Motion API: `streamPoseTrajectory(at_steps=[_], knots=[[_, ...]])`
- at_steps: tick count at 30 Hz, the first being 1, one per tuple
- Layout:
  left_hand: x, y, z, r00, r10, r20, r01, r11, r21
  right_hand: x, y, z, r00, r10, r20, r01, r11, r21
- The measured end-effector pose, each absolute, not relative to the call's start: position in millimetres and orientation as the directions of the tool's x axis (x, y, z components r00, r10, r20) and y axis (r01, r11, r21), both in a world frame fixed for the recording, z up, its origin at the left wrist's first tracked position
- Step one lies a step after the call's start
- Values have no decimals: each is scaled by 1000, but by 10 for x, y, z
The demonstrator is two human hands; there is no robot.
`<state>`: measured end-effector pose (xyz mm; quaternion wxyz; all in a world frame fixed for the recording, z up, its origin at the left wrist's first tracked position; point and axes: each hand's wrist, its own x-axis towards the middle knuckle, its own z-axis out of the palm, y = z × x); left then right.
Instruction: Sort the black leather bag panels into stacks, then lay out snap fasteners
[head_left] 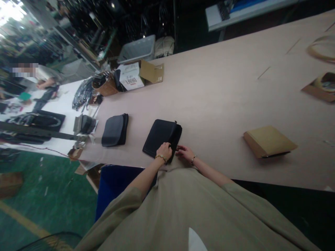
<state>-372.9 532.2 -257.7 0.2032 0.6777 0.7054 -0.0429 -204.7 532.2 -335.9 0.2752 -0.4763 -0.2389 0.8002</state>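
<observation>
Just in front of me on the table lies a flat black leather-like piece (159,135), perhaps a bag or a stack of panels, with a raised fold along its right side. My left hand (164,152) rests on its near right part, fingers curled round the fold. At the right edge of the piece is my right hand (185,153), its fingers stretched out towards it and slightly apart. Whether those fingertips touch it is hard to see. Further left sits a dark stack of similar pieces (114,130).
A brown paper-covered stack (270,141) lies on the table (209,101) to the right. Tape rolls (326,82) stand at the far right. An open carton (132,75) and a brown basket (106,86) are at the back left. Another person (45,78) sits beyond, at far left.
</observation>
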Motion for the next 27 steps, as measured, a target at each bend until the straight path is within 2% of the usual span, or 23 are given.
streamPoseTrajectory(at_steps=[5,10,13,19,23,27], knots=[[-3890,5354,-2557,-8,932,-362,969,96,228,-2060,5327,-3383,-397,669,-628,-215,-733,-645],[-3747,5292,-2590,43,926,-376,994,-3,108,-2051,5327,-3374,-402,675,-619,-214,-727,-653],[-3645,5268,-2600,9,934,-356,998,16,67,-2051,5327,-3376,-397,677,-620,-207,-724,-657],[-3594,5272,-2590,-71,938,-340,989,111,99,-2058,5326,-3390,-386,680,-623,-190,-720,-667],[-3552,5286,-2580,-79,937,-340,991,110,73,-2056,5327,-3390,-383,675,-631,-179,-724,-666],[-3875,5504,-2251,-92,928,-362,988,130,82,-2047,5321,-3380,-391,667,-635,-176,-731,-659]])
